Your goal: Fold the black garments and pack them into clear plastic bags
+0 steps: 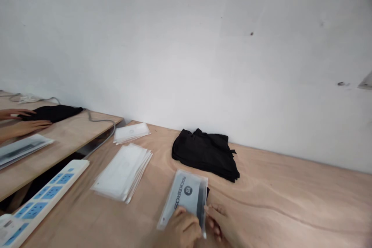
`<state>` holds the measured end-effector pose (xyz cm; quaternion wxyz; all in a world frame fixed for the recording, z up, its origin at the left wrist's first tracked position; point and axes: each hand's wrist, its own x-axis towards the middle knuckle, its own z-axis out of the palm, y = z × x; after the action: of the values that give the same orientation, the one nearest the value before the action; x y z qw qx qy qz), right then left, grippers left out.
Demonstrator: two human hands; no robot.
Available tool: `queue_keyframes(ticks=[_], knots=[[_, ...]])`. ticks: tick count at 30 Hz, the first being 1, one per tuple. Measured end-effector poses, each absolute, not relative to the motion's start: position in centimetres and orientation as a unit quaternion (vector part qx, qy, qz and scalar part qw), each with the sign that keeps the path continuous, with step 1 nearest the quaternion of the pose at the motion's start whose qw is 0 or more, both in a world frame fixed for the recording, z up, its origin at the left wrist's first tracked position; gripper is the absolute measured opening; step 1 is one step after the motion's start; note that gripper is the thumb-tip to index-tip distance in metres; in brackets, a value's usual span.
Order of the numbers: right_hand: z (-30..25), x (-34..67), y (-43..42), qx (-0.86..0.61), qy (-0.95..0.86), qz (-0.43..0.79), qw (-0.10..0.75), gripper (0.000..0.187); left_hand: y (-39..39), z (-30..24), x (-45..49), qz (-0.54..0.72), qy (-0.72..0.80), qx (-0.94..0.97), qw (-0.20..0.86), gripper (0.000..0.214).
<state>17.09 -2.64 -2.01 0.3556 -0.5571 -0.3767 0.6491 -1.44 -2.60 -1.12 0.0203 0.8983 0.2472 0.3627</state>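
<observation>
A clear ROCKBROS plastic bag (184, 195) is pinched at its lower edge by the closed left hand (180, 230) and right hand (221, 223), seemingly steadied there just in front of a black folded garment (203, 155).

A large stack of clear plastic bags (122, 172) is lying on the plywood desk (290, 197). Behind the stack, a smaller pile of bags (131, 132) is resting near the white wall (186, 46), and to its right a folded black garment pile (205, 155) is sitting. Left of the stack, a white power strip (43, 201) with blue sockets is lying, and beyond it a second desk (64, 143) is carrying a black cloth (52, 113) and a grey cable (101, 122).
</observation>
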Motion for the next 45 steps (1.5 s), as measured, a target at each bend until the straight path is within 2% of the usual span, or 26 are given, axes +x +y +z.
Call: queue_keyframes(ticks=[2,6,11,15,22,29,37,41,45], knots=[[-1.9,17.6,-3.2,-0.564,-0.37,0.659,0.332,0.028,-2.8,-0.9,-1.3,0.362,0.288,0.886,0.036,0.024],[-1.9,17.4,-4.0,-0.572,-0.351,0.674,0.309,0.04,-2.6,-0.3,-1.0,0.347,0.334,0.874,0.069,0.023],[-1.7,16.2,-4.2,-0.569,-0.323,0.687,0.315,0.031,-2.6,-0.9,-0.6,0.319,0.338,0.881,0.09,0.019],[-1.4,15.6,-4.4,-0.569,-0.304,0.686,0.337,0.028,-2.7,-1.3,-0.5,0.305,0.337,0.884,0.112,0.017],[-0.9,14.1,-4.2,-0.574,-0.275,0.657,0.404,0.03,-2.6,-1.2,-1.1,0.296,0.319,0.889,0.141,0.026],[-1.5,14.2,-2.3,-0.561,-0.278,0.631,0.459,0.04,-3.6,-0.7,-0.6,0.338,0.252,0.902,0.097,0.021],[-2.2,15.9,0.9,-0.567,-0.268,0.574,0.526,0.035,-4.1,-1.2,-1.0,0.407,0.202,0.891,0.009,0.025],[-2.7,18.1,2.8,-0.608,-0.272,0.507,0.546,0.032,-3.9,-1.3,-2.5,0.384,0.183,0.905,0.006,0.026],[-3.0,21.0,1.8,-0.652,-0.314,0.452,0.522,0.029,-1.4,-0.5,-6.8,0.274,0.256,0.927,0.014,0.017]])
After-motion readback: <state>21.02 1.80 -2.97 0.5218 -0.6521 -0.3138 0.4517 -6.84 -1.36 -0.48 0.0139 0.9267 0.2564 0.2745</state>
